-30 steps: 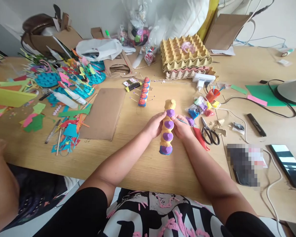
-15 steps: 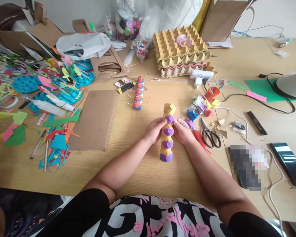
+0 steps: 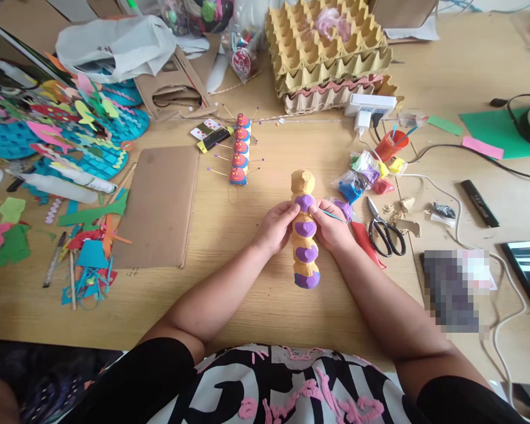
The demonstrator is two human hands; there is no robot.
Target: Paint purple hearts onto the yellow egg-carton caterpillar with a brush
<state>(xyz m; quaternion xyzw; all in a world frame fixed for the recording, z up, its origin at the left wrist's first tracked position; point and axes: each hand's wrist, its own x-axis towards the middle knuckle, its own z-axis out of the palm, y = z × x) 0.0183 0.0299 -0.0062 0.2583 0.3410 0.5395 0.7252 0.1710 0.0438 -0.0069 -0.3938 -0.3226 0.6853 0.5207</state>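
A strip of egg-carton cups (image 3: 305,241), yellowish with purple clay patches on several cups, is held upright before me. My left hand (image 3: 274,228) grips its left side near the top, thumb at the upper purple patch. From the right, my right hand (image 3: 334,228) closes on the same strip, thumb on that patch too. A thin blue stick-like tool (image 3: 334,216) pokes out by the right fingers; how it is held is partly hidden. Beyond stands a finished-looking caterpillar (image 3: 239,152) in red and blue, with purple-tipped sticks along its sides.
Scissors (image 3: 386,228), a red strip (image 3: 367,245) and bagged clay (image 3: 357,179) lie right. A cardboard sheet (image 3: 156,206) and paper scraps (image 3: 92,235) are left. Egg trays (image 3: 327,53) stack at the back, near a power strip (image 3: 371,105). A marker (image 3: 479,203) lies further right.
The camera view has tilted down and come closer to the table. Both hands keep hold of the egg-carton strip, whose pose is nearly the same.
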